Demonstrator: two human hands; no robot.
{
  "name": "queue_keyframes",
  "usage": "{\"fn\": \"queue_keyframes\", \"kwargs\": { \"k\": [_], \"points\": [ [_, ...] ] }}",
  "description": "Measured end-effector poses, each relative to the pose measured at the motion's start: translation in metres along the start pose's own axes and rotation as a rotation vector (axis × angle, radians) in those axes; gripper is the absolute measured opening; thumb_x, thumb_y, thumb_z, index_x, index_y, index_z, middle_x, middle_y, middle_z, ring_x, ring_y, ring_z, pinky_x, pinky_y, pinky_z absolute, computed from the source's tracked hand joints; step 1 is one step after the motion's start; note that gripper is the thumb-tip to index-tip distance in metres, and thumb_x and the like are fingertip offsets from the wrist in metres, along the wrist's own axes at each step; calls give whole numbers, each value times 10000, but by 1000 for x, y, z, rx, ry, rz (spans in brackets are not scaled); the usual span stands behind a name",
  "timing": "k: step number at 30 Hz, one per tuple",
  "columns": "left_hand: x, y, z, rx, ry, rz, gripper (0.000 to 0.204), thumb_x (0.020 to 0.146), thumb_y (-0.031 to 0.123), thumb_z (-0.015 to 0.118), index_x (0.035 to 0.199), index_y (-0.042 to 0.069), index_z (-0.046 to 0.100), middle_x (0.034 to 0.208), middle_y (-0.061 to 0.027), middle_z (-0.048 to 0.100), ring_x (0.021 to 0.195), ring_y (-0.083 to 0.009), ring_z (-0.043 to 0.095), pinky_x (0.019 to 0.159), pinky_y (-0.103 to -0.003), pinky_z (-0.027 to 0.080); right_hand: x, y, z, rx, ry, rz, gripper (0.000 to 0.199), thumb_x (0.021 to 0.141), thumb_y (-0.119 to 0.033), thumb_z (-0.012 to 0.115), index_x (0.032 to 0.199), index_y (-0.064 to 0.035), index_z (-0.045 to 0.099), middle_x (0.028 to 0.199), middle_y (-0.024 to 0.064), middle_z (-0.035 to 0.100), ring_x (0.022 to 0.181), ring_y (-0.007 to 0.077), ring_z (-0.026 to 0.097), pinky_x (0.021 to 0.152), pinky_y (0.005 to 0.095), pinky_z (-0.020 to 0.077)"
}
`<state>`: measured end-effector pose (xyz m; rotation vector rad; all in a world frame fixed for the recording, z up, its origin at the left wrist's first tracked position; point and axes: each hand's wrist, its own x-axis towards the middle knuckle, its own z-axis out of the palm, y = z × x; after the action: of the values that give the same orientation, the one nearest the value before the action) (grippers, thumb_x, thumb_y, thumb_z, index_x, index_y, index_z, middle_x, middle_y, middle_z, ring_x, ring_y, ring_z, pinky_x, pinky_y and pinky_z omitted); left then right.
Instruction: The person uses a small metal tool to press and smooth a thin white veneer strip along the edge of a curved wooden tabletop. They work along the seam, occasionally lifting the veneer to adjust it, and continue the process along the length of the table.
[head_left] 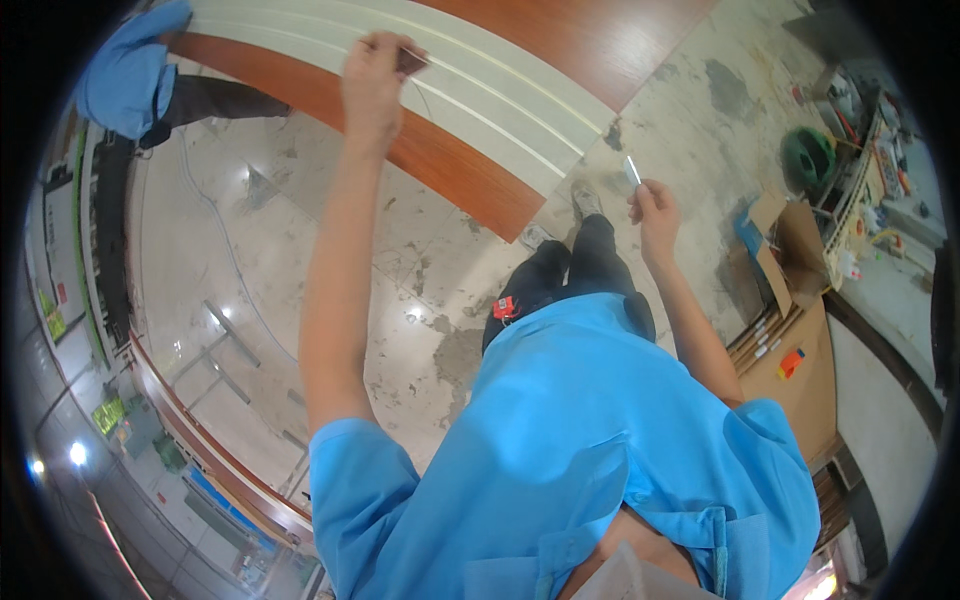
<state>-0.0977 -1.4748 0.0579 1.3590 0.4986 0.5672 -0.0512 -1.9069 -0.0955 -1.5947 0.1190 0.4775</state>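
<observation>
My left hand is raised above a long pale panel with lengthwise grooves. Its fingers are closed on a small dark brown piece, from which a thin strand seems to curl down. Off the panel's right end, my right hand is wrapped round a slim, light-coloured tool that looks like a utility knife, its tip pointing up and away from me. Along the panel's near side runs a reddish-brown wood-grain strip. Beyond the panel lies a broad board of similar colour.
A person in a blue shirt leans at the panel's far left end. On my right stand an open cardboard box, a green container and a cluttered shelf. A cable and metal bars lie on the stained floor.
</observation>
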Motion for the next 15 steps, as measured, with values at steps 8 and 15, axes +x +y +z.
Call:
{"fn": "queue_keyframes", "kwargs": {
  "k": [8,15],
  "points": [
    [28,182,-80,-120,83,486,135,1078,142,634,1190,68,651,1006,-32,699,854,-106,676,762,-253,560,7,-32,38,71,-23,-74,201,1075,-159,666,1189,6,677,838,63,709,624,94,610,544,244,481],
    [-4,323,-90,195,37,670,151,1085,186,620,1139,54,671,959,-42,710,824,-136,683,733,-270,559,12,-70,95,38,-250,-258,262,1086,-107,618,1317,17,609,943,72,728,750,104,661,661,251,530]
  ]
}}
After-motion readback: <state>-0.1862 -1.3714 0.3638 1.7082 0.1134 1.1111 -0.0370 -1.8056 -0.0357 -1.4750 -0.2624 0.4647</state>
